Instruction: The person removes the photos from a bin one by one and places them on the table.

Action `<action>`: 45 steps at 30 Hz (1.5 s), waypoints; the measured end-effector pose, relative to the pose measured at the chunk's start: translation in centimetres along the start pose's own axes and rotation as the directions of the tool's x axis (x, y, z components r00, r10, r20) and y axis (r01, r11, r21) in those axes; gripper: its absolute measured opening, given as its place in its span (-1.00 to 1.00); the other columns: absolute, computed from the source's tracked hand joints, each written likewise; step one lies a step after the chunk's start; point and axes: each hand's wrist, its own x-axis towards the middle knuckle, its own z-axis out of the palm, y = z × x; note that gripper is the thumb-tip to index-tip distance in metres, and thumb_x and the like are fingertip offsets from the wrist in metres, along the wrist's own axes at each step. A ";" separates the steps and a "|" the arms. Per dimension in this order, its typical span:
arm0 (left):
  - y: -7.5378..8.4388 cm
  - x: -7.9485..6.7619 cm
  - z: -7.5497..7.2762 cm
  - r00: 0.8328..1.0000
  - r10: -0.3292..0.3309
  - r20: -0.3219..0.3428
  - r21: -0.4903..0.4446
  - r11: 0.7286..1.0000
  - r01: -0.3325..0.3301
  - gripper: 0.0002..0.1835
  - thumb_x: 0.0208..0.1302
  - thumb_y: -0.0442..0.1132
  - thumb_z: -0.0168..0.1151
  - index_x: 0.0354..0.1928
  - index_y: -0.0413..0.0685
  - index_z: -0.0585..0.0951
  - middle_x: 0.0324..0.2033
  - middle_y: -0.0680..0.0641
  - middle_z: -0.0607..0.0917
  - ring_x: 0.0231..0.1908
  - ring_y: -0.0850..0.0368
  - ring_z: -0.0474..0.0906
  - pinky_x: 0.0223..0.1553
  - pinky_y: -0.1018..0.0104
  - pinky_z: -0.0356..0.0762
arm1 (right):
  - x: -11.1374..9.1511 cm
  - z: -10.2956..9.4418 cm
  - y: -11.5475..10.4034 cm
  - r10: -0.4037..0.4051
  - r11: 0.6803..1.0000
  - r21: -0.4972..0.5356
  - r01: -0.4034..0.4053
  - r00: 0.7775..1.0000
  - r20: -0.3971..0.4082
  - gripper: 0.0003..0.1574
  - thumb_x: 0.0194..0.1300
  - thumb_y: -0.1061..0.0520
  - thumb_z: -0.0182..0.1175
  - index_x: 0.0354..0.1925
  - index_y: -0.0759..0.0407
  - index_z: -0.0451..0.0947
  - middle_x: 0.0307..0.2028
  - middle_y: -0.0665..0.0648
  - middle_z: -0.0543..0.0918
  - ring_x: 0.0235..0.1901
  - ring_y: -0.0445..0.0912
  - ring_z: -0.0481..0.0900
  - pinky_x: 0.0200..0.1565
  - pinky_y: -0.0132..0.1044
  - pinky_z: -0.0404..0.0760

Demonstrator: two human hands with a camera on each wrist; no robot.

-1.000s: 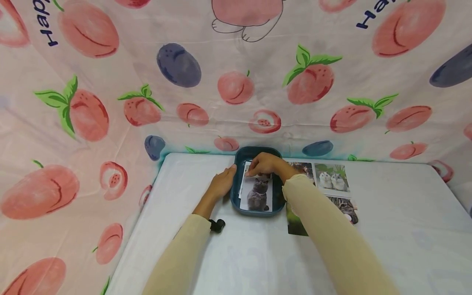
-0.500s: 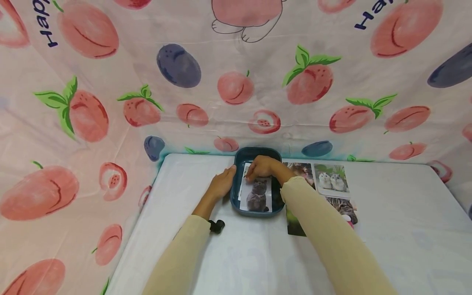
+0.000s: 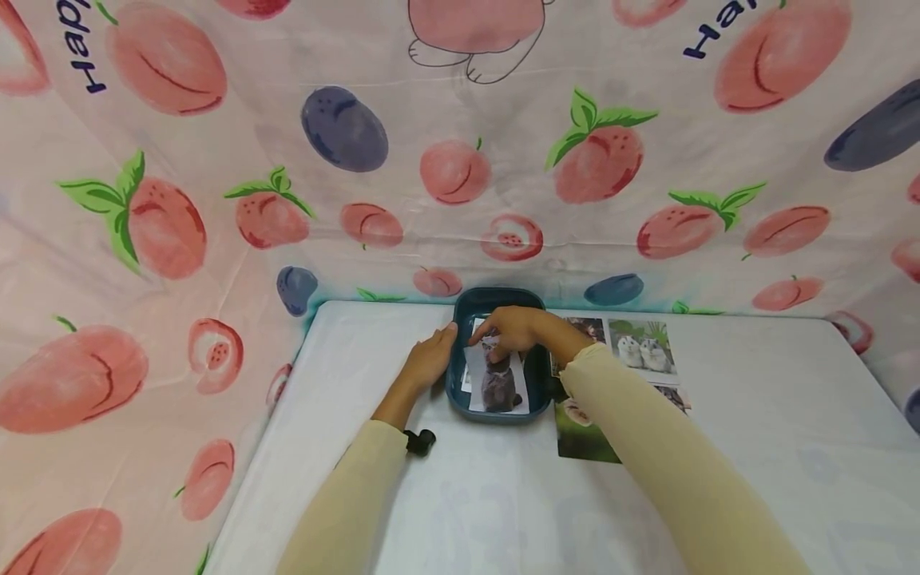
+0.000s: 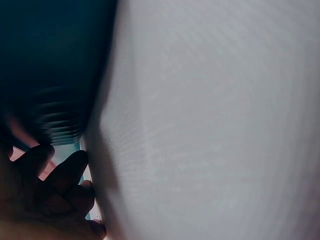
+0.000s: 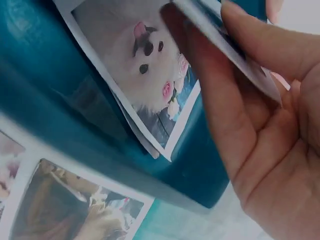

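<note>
At the far edge of the white table (image 3: 755, 415) stands a dark teal plastic tray (image 3: 458, 383), and over it the right hand (image 3: 519, 331) has shifted since a second ago: the grey-cat photo print (image 3: 498, 382) it pinches by the top edge, flat in the tray before, is now tilted, its upper end lifted and swung a little toward the tray's left side. The right wrist view shows the thumb and fingers (image 5: 215, 100) clamped on that print's edge. The left hand (image 3: 431, 359) has stayed against the tray's left wall; whether its fingers grip the wall or merely press on it cannot be told.

Inside the tray, under the lifted print, lies a white-bordered photo of a white fluffy animal (image 5: 145, 65), with further prints beneath it.

Right of the tray, flat on the table, lie more photos, among them one of two white hamsters (image 3: 641, 350) and a green-toned one (image 3: 585, 435) nearer the person.
</note>
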 end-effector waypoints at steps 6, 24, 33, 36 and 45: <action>-0.1 0.1 -0.2 1.000 0.004 -0.012 -0.006 1.000 -0.004 -0.15 0.52 0.43 -0.50 0.60 0.07 0.19 0.58 -0.13 0.19 0.61 -0.11 -0.01 0.62 -0.11 -0.27 | -1.7 -0.4 0.9 -0.060 0.997 0.043 0.068 0.983 -0.173 -0.42 0.35 0.14 0.35 0.31 -0.09 0.58 0.30 0.22 0.58 0.06 0.06 0.61 -0.10 -0.13 0.70; -0.8 0.0 -0.5 0.999 -0.034 -0.015 -0.027 0.999 0.033 -0.09 0.49 0.47 -0.50 0.61 0.02 0.15 0.59 -0.13 0.15 0.62 -0.13 -0.06 0.62 -0.11 -0.27 | -14.6 -1.7 11.7 0.164 0.962 0.272 -0.028 0.855 -0.492 -0.54 0.42 -0.07 0.31 0.19 0.08 0.61 -0.04 0.23 0.68 -0.35 -0.02 0.52 -0.41 -0.21 0.59; -0.4 0.1 -0.3 0.999 -0.029 -0.013 -0.040 0.999 0.028 -0.11 0.49 0.47 -0.48 0.60 0.06 0.18 0.59 -0.11 0.18 0.62 -0.06 -0.03 0.63 -0.07 -0.30 | -19.7 -1.4 19.3 0.331 0.934 0.284 -0.219 0.832 -0.445 -0.35 0.42 -0.25 0.24 0.26 0.13 0.58 0.23 0.40 0.56 0.03 0.16 0.51 -0.26 -0.22 0.62; -0.3 0.1 -0.2 1.000 -0.025 -0.006 -0.031 0.999 0.024 -0.11 0.50 0.46 -0.49 0.60 0.05 0.18 0.59 -0.12 0.18 0.62 -0.06 -0.02 0.63 -0.06 -0.30 | -21.2 -1.1 21.4 0.356 0.929 0.260 -0.263 0.823 -0.443 -0.28 0.44 -0.29 0.20 0.28 0.18 0.56 0.27 0.48 0.51 0.09 0.27 0.51 -0.19 -0.09 0.63; 0.0 0.0 -0.1 1.000 -0.018 -0.008 -0.032 0.999 0.018 -0.12 0.52 0.43 -0.47 0.60 0.00 0.18 0.58 -0.13 0.20 0.62 -0.08 -0.02 0.64 -0.03 -0.29 | -23.4 -0.2 25.7 0.427 0.899 0.286 -0.332 0.810 -0.403 -0.17 0.46 -0.32 0.15 0.33 0.29 0.48 0.33 0.58 0.37 0.19 0.41 0.38 -0.02 0.30 0.57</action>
